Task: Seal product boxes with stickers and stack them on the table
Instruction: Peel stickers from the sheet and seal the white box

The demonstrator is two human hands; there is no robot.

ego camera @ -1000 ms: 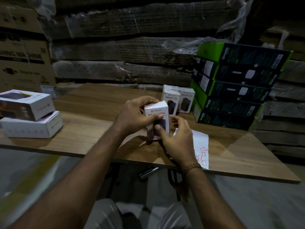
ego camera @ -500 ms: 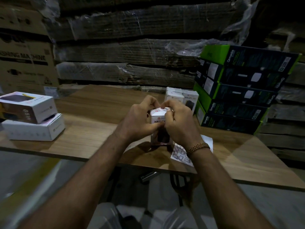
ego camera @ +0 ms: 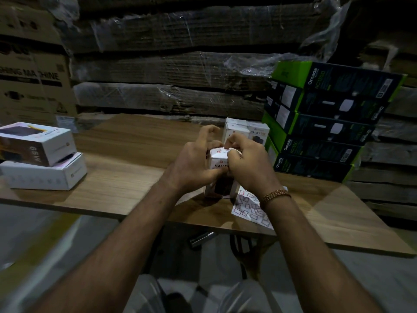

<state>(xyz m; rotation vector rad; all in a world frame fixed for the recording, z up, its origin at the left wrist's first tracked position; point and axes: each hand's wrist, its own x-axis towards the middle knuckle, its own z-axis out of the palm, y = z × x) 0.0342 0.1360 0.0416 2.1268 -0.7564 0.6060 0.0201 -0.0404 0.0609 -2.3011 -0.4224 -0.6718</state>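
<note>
A small white cardboard product box (ego camera: 218,158) printed "HALLEY" stands upright on the wooden table (ego camera: 126,163), near the table's near edge and about at the middle of the view. The left hand (ego camera: 195,164) grips the box from its left side, thumb curled across the front face below the lettering, while the index finger is lifted and bent above the top. The right hand (ego camera: 247,164) is curled over the box's top right corner, with its fingertips (ego camera: 232,152) pressed down at the top edge; whether a sticker lies beneath them cannot be told. A gold bead bracelet (ego camera: 275,194) sits on the right wrist.

Just right of the box, partly under the right wrist, a white sticker sheet (ego camera: 248,207) with small red-outlined rectangles lies flat on the table. Behind the hands, farther away, a group of matching small white boxes (ego camera: 246,132) stands upright. To their right rises a stack of long green and black cartons (ego camera: 325,132) labelled "Omada". At the far left of the table two larger white boxes (ego camera: 40,163) lie one on top of the other, the upper one turned askew. Behind the table is a wall of flattened brown cardboard wrapped in clear plastic film (ego camera: 180,64).
</note>
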